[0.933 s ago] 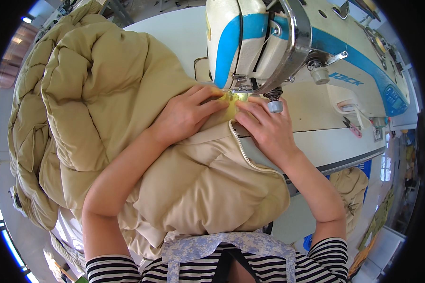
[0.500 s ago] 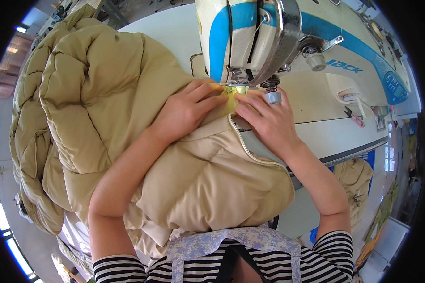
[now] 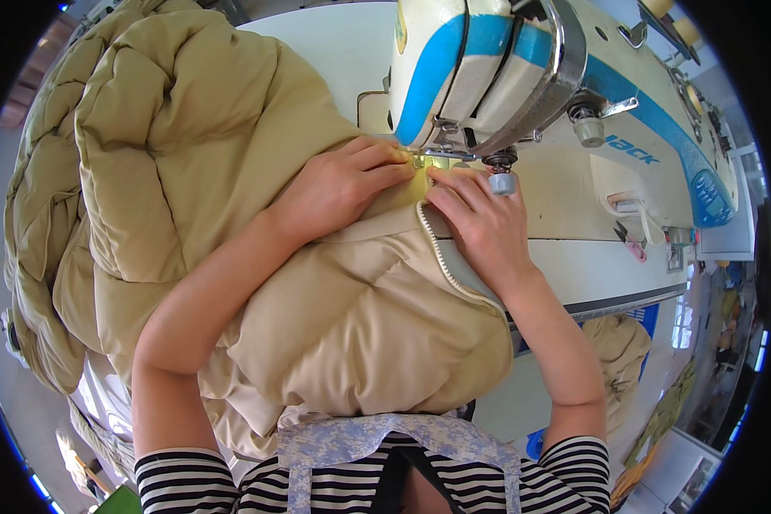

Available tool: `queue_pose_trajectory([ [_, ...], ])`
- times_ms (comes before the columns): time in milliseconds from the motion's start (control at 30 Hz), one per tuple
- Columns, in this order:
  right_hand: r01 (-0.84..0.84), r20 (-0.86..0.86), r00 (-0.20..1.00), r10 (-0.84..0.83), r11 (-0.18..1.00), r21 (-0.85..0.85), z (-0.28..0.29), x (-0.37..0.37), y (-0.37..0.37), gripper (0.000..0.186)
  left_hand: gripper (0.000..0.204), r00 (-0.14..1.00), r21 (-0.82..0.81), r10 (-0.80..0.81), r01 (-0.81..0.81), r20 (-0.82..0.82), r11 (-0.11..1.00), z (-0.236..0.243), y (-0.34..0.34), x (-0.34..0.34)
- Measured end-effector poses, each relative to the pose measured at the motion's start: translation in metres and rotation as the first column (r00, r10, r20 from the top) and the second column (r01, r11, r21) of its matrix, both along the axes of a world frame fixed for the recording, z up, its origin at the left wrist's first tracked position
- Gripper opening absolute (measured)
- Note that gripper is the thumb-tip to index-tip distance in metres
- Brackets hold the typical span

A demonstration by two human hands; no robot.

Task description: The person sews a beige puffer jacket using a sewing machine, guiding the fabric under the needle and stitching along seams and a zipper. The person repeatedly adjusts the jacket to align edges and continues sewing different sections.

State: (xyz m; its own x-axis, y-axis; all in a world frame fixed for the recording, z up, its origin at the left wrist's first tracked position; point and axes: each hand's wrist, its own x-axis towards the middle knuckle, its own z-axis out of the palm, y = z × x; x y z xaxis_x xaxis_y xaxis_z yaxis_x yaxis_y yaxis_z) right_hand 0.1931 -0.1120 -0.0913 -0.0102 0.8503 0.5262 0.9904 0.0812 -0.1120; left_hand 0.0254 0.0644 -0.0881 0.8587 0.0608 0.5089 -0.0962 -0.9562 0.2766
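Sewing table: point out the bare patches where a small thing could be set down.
One bare patch of the table lies behind the puffy beige jacket, left of the sewing machine. Another strip runs under the machine's arm, right of the right hand. At the needle it is crowded: the left hand and right hand press the fabric.

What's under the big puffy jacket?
The puffy jacket lies over the white table. Its zipper edge shows. What lies beneath its bulk is covered.

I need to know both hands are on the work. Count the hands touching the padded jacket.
2. The left hand presses the beige padded jacket left of the needle; the right hand rests beside the zipper, under the sewing machine. No other hands show.
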Motion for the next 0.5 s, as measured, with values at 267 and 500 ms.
queue_pose_trajectory([
  [267,-0.021,0.015,1.000,0.021,1.000,0.013,0.0007,0.0003,-0.0014,0.011,0.030,1.000,-0.076,-0.009,0.007,-0.019,0.997,0.0008,-0.0047,-0.0001],
  [500,-0.027,0.022,0.999,0.026,0.999,0.037,0.0006,0.0021,0.0019,0.010,0.023,0.999,-0.002,0.019,-0.019,0.037,1.000,-0.0068,-0.0021,0.0002],
])
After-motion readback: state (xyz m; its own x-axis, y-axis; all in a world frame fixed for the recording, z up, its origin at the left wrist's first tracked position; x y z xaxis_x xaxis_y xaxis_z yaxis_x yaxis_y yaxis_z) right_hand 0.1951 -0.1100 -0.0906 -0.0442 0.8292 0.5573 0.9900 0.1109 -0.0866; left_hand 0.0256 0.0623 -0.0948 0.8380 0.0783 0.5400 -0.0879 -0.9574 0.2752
